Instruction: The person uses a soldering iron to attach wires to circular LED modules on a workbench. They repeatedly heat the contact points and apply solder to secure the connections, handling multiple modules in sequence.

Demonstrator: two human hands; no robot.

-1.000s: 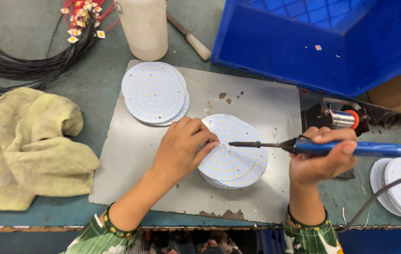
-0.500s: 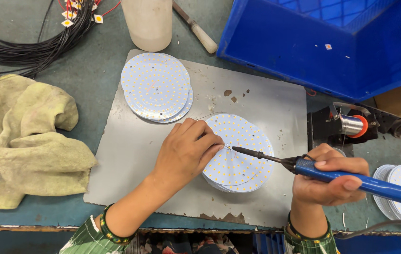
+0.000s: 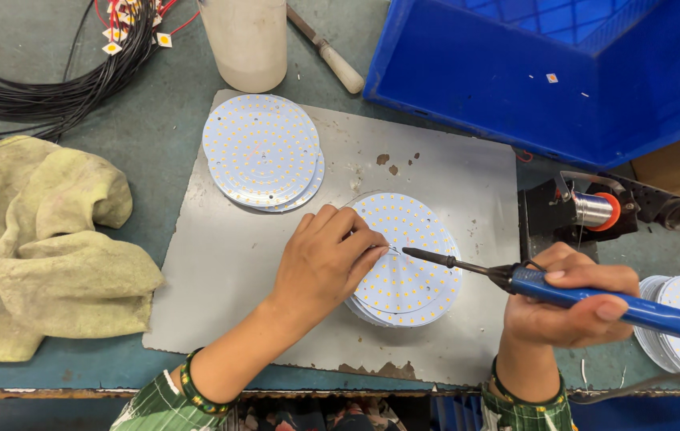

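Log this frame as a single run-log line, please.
left hand: fingertips on top LED disc | right hand: holds soldering iron, tip at disc | metal sheet beneath

A crumpled yellow cloth (image 3: pixel 44 239) lies at the left edge of the green table (image 3: pixel 156 136). A bundle of black wires (image 3: pixel 44 96) is in the far left corner. A blue crate (image 3: pixel 563 72) fills the far right corner. A pale plastic container (image 3: pixel 245 40) stands at the far edge, beside a wooden-handled tool (image 3: pixel 328 52).

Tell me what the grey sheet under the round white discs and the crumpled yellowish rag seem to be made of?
The grey flat sheet looks like bare metal: dull sheen, scratches, rust-brown spots and chipped edges. The round white discs seem to be thin rigid boards, matt white, dotted with small yellow squares. The crumpled yellowish rag looks like soft woven cloth, folding limply, stained.
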